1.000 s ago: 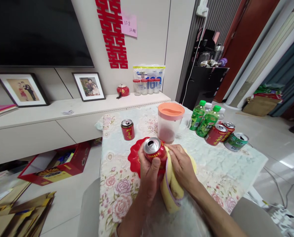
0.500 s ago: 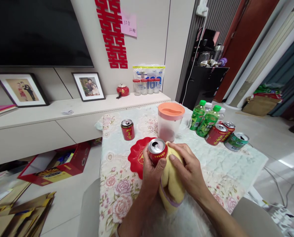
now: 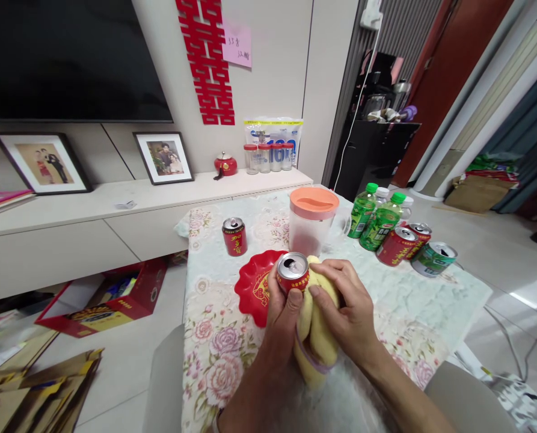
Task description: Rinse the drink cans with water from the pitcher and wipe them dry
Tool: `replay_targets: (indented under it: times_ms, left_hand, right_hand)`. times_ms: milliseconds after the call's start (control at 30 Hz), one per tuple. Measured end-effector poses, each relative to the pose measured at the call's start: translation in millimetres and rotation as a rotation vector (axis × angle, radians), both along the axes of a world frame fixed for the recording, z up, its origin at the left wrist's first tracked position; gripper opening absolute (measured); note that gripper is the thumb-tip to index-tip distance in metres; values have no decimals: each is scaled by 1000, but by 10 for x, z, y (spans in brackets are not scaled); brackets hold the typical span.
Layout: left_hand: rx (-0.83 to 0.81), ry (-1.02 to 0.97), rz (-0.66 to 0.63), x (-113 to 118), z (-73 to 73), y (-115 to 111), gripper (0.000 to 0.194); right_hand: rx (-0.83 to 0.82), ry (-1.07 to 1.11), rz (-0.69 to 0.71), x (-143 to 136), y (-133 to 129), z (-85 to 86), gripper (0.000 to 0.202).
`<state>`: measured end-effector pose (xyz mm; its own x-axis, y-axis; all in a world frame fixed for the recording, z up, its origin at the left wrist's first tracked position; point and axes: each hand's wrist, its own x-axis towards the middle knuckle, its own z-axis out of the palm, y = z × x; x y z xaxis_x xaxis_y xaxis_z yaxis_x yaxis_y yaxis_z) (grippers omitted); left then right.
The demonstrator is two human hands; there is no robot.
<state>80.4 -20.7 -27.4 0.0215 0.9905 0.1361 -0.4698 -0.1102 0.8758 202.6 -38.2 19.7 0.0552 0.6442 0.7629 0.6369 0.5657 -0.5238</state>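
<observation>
My left hand (image 3: pixel 282 319) is wrapped round a red drink can (image 3: pixel 292 272), held upright with its opened top facing me. In my right hand (image 3: pixel 347 300) is a bunched yellow cloth (image 3: pixel 319 328) with a purple edge, pressed against the can's right side. Part of the cloth hangs down below my fingers. Just beyond the can lies a red scalloped plate (image 3: pixel 250 288) with a gold pattern, partly covered by my left hand and the can. A second red can (image 3: pixel 234 237) stands farther left on the table.
A clear pitcher (image 3: pixel 311 228) with an orange lid stands behind my hands. To the right are green-capped bottles (image 3: pixel 380 222), red cans (image 3: pixel 397 246) and a green can (image 3: pixel 434 260). A flowered tablecloth (image 3: pixel 218 355) covers the table. Beyond it runs a white cabinet (image 3: pixel 160 201).
The can in my left hand has shifted slightly right and its top has turned a little. My right hand and the cloth have moved slightly along the can's side.
</observation>
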Motion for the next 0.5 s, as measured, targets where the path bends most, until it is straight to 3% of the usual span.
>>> replay_targets:
  times_ms: [133,233,400,500]
  left_hand:
    - [-44,-33,-93,-35,-106,75,71]
    - [-65,-74,-123,-49,-92,95,68]
    - [-86,-146,-173,-36,35,56,58]
    - [-71,-200,-135,-17,52,62,57]
  right_hand:
    - [9,-34,92,-18,-50,35,26]
    - [-1,-61,170,-34,-70,38,27]
    - [42,-9,30,-53,-7,-70,34]
    - [-49,40,2,-26,73,-147,33]
